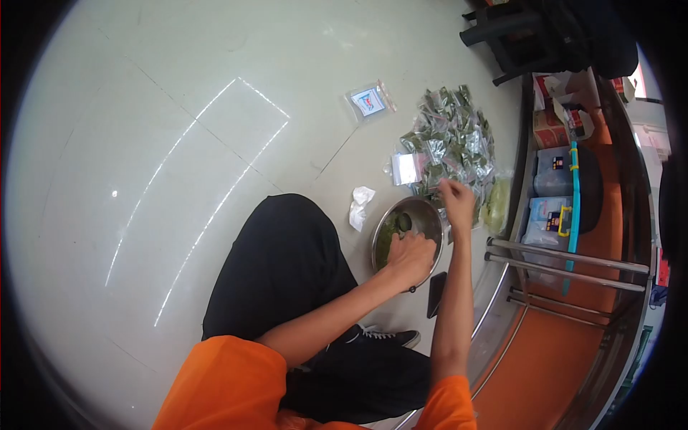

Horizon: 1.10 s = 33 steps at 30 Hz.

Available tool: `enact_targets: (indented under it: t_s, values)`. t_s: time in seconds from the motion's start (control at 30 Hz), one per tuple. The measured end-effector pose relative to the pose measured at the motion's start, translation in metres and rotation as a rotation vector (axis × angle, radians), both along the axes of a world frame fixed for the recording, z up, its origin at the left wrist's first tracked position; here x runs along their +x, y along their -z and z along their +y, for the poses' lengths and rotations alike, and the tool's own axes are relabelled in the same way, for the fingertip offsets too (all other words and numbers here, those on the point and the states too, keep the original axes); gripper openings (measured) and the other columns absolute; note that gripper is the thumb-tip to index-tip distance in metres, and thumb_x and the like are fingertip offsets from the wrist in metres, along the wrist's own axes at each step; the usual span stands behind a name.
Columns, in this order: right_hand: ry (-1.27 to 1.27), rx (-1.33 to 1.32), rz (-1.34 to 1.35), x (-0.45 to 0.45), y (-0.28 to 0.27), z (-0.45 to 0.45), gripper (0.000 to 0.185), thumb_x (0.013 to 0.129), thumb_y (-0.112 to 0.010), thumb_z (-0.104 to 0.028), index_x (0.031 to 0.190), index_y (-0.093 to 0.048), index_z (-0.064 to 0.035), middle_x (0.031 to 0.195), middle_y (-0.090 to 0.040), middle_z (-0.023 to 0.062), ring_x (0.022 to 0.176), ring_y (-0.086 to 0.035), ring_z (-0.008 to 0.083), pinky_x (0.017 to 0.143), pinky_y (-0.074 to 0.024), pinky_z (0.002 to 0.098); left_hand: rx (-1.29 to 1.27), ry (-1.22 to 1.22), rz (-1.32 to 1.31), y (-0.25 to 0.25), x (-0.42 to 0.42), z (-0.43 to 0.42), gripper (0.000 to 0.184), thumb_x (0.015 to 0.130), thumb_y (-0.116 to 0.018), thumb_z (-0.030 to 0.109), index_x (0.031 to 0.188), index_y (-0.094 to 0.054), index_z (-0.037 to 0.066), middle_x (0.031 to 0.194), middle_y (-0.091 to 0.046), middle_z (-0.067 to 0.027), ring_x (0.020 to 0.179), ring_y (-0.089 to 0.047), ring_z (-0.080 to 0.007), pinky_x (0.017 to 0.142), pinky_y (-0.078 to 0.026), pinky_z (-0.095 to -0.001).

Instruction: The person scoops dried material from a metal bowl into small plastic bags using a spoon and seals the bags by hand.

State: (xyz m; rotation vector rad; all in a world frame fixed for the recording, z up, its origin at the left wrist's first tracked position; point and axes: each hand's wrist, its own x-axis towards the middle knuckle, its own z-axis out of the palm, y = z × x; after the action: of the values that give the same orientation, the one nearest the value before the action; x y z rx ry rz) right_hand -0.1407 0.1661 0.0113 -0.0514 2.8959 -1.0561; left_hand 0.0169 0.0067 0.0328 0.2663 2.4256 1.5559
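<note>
My left hand [411, 259] is inside a steel bowl [438, 229], its fingers curled down towards green leafy-looking contents [385, 240]. A dark green, round, shallow thing [404, 221] lies just beyond the fingertips; whether they touch it I cannot make out. My right hand [459, 203] is raised past the bowl's far right side, thumb and fingers pinched together. Anything in that pinch is too small to name. Close beyond it lies a heap of small clear plastic packets [459, 140] with green filling.
A crumpled white tissue [360, 208] and a labelled zip bag [369, 102] lie on the tiled floor [215, 165]. A phone [436, 294] rests beside my right forearm. Metal rails [566, 265] and a shelf with boxes [550, 129] stand at the right. A dark stool [512, 43] is behind.
</note>
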Motion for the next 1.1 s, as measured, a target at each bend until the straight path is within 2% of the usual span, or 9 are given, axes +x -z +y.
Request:
enact_targets:
  t_s: [0.1, 0.2, 0.37, 0.57, 0.63, 0.73, 0.87, 0.97, 1.1]
  values:
    - [-0.242, 0.458, 0.023, -0.023, 0.027, -0.039, 0.029, 0.088, -0.074, -0.024, 0.1, -0.075, 0.002, 0.085, -0.075, 0.0194, 0.078, -0.074, 0.03, 0.074, -0.0561, 0.0378, -0.083, 0.091, -0.022, -0.001, 0.001, 0.006, 0.022, 0.079, -0.075, 0.02, 0.091, -0.074, 0.002, 0.105, -0.069, -0.0195, 0.106, -0.064, -0.0385, 0.085, -0.048, -0.0554]
    - [-0.28, 0.534, 0.097, -0.035, 0.05, -0.043, 0.026, 0.084, -0.074, -0.023, 0.095, -0.076, 0.0004, 0.083, -0.071, 0.024, 0.08, -0.072, 0.0373, 0.075, -0.0552, 0.042, -0.06, 0.099, 0.002, -0.001, 0.003, 0.004, 0.021, 0.079, -0.075, 0.02, 0.089, -0.074, 0.002, 0.104, -0.069, -0.0204, 0.106, -0.064, -0.0388, 0.086, -0.047, -0.0559]
    - [-0.231, 0.497, 0.174, -0.04, 0.051, -0.038, 0.025, 0.082, -0.074, -0.02, 0.094, -0.076, 0.0016, 0.081, -0.07, 0.0246, 0.074, -0.071, 0.0372, 0.071, -0.0538, 0.0429, -0.038, 0.076, -0.022, -0.009, 0.001, -0.007, 0.025, 0.08, -0.075, 0.022, 0.094, -0.074, 0.002, 0.104, -0.069, -0.0198, 0.107, -0.064, -0.0378, 0.087, -0.047, -0.0561]
    - [-0.044, 0.326, 0.039, -0.027, 0.028, -0.041, 0.024, 0.084, -0.071, -0.021, 0.091, -0.076, 0.0014, 0.081, -0.072, 0.022, 0.074, -0.072, 0.0361, 0.072, -0.0547, 0.0421, -0.039, 0.071, -0.027, -0.007, 0.001, -0.002, 0.03, 0.08, -0.076, 0.025, 0.098, -0.072, 0.001, 0.104, -0.069, -0.0189, 0.106, -0.065, -0.0366, 0.088, -0.048, -0.0551]
    - [-0.028, 0.277, 0.053, -0.031, 0.034, -0.034, 0.026, 0.083, -0.076, -0.021, 0.093, -0.077, 0.0024, 0.079, -0.076, 0.0142, 0.071, -0.072, 0.0226, 0.068, -0.0535, 0.0354, -0.053, 0.078, -0.033, -0.005, 0.0, -0.001, 0.031, 0.081, -0.076, 0.026, 0.098, -0.072, 0.001, 0.104, -0.069, -0.0188, 0.105, -0.066, -0.0364, 0.087, -0.049, -0.0549]
    - [-0.073, 0.353, 0.165, -0.037, 0.046, -0.029, 0.024, 0.08, -0.08, -0.02, 0.092, -0.079, 0.0006, 0.076, -0.075, 0.0118, 0.069, -0.069, 0.0177, 0.067, -0.0529, 0.0324, -0.053, 0.059, -0.024, -0.004, -0.001, -0.001, 0.031, 0.082, -0.074, 0.027, 0.099, -0.072, 0.001, 0.104, -0.069, -0.0187, 0.103, -0.066, -0.0364, 0.087, -0.049, -0.0553]
    - [-0.037, 0.275, 0.119, -0.033, 0.033, -0.036, 0.021, 0.078, -0.081, -0.017, 0.09, -0.079, 0.0004, 0.076, -0.074, 0.0094, 0.068, -0.067, 0.015, 0.068, -0.052, 0.03, -0.052, 0.069, -0.04, -0.004, -0.002, -0.002, 0.031, 0.083, -0.073, 0.027, 0.099, -0.072, 0.0, 0.103, -0.069, -0.0191, 0.104, -0.066, -0.037, 0.088, -0.049, -0.0562]
    - [0.038, 0.126, 0.021, -0.034, 0.026, -0.038, 0.022, 0.075, -0.083, -0.016, 0.087, -0.077, 0.002, 0.077, -0.074, 0.0113, 0.069, -0.068, 0.0182, 0.07, -0.0525, 0.032, -0.043, 0.064, -0.026, -0.001, 0.0, 0.0, 0.032, 0.083, -0.072, 0.028, 0.099, -0.071, 0.0, 0.103, -0.069, -0.0196, 0.103, -0.066, -0.0375, 0.088, -0.049, -0.0562]
    - [0.061, -0.02, -0.051, -0.038, 0.022, -0.035, 0.022, 0.078, -0.082, -0.012, 0.091, -0.075, 0.0037, 0.078, -0.07, 0.0055, 0.069, -0.063, 0.0126, 0.066, -0.0488, 0.0274, -0.051, 0.067, -0.036, -0.003, -0.001, 0.0, 0.032, 0.085, -0.072, 0.029, 0.098, -0.071, 0.0, 0.103, -0.069, -0.0197, 0.102, -0.066, -0.038, 0.088, -0.049, -0.0563]
